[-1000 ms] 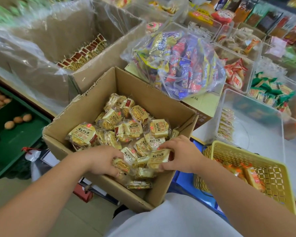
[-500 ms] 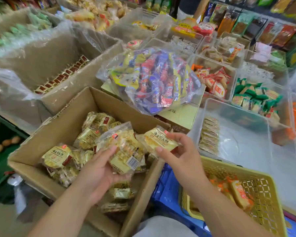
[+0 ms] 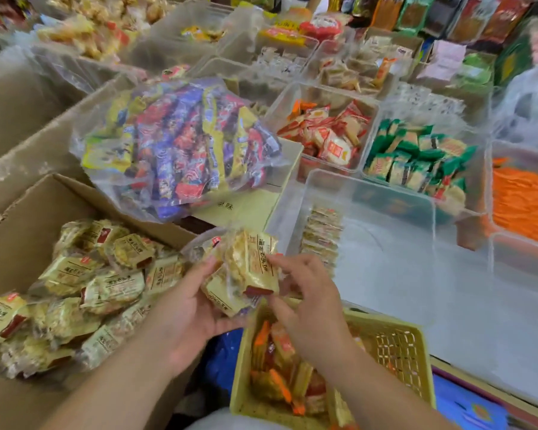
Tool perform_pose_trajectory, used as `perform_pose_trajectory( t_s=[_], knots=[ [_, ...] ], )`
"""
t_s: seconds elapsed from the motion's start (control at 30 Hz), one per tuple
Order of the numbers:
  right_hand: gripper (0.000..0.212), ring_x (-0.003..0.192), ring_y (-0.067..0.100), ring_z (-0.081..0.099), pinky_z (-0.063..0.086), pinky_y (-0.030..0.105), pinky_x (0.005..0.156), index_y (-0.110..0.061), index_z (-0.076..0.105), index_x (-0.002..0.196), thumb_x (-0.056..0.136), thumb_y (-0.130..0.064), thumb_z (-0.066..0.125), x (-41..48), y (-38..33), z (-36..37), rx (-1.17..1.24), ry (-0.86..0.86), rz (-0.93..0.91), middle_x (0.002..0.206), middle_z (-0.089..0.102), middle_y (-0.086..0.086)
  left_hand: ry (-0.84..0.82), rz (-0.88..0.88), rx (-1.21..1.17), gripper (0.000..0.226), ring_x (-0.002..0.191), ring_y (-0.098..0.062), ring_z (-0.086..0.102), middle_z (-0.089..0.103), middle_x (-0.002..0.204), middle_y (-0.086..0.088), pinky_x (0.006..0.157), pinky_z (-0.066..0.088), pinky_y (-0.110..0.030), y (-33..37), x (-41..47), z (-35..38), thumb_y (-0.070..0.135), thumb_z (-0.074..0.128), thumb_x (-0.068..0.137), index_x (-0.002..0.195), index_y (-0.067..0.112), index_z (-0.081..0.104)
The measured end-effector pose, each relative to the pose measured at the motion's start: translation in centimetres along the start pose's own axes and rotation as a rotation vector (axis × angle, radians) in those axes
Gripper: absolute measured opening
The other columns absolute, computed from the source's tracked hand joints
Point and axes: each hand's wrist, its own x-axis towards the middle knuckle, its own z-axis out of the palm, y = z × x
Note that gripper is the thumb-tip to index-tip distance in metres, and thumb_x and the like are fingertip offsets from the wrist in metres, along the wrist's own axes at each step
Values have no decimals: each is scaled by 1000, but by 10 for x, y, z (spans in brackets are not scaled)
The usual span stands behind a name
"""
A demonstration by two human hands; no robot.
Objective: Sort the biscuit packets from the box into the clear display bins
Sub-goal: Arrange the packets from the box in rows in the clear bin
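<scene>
Both hands hold a small stack of biscuit packets [image 3: 243, 271] in the air, just right of the cardboard box [image 3: 22, 231]. The left hand [image 3: 184, 315] supports the stack from below, its fingers [image 3: 199, 268] closed on it. The right hand [image 3: 308, 305] pinches the stack's right edge. More packets lie in the box. The clear bin [image 3: 370, 193], right of the box, has one row of packets at its left wall. A yellow basket [image 3: 395, 346] is under the right hand.

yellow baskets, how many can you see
1: the yellow basket sits at bottom centre, under the right hand, holding orange packets. Others may be out of frame.
</scene>
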Motion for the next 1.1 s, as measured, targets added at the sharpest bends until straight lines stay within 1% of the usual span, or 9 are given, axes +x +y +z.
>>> perform_pose_trajectory(
  t_s=[0.1,0.17,0.33,0.43,0.57,0.7,0.83,1.0,1.1],
  knots=[
    [55,84,5,59,43,9,82,-34,67,124,76,-9,74,14,26,-23,33,92,-78,102,49,-20,-13,-23,21,42,99,-32,73,73,127,-14,73,62,-48,-8,20,27,51,58,93,126,30,72],
    [36,90,3,56,42,11,82,-27,74,111,76,-19,78,25,42,-39,53,168,-89,99,49,-16,8,-44,13,44,93,-30,74,73,125,-16,66,61,-45,-11,36,43,50,59,92,127,27,72],
    [8,94,2,62,43,12,80,-31,62,72,75,-30,70,60,85,-73,264,301,170,99,64,-6,60,-115,-8,53,93,-31,76,73,124,-16,61,61,-42,-20,75,67,47,60,87,131,19,66],
    [10,70,0,59,45,13,60,-20,64,76,83,-26,62,82,114,-89,388,363,344,76,66,-14,90,-154,-24,55,97,-33,76,74,124,-16,61,63,-42,-26,91,71,46,62,85,132,16,66],
    [9,78,0,59,47,20,63,-38,59,88,96,-38,55,117,149,-107,136,394,354,83,65,-17,120,-187,-44,53,111,-41,70,71,128,-19,65,64,-45,-30,101,65,42,64,89,135,16,64],
    [21,77,7,54,41,24,57,-32,59,101,98,-51,51,167,175,-110,-396,239,171,87,62,-17,92,-183,-13,49,113,-41,70,71,129,-18,68,65,-42,-32,101,61,42,60,93,137,21,63],
    [34,83,26,57,40,33,56,-18,58,94,102,-51,50,206,198,-89,-766,-8,2,89,62,1,77,-169,3,46,117,-39,69,71,129,-16,73,65,-42,-33,102,59,42,57,95,137,23,63],
    [26,87,31,61,39,32,61,-18,57,97,99,-43,57,230,217,-66,-794,-240,95,86,57,3,59,-162,-8,47,117,-38,69,70,130,-17,73,64,-41,-34,104,57,40,56,95,138,20,62],
    [34,103,33,62,49,36,77,-15,61,117,100,-44,54,241,224,-62,-728,-421,217,109,68,10,49,-156,-7,50,117,-38,69,70,130,-18,77,64,-44,-35,105,55,40,56,95,140,17,59]
  ],
)
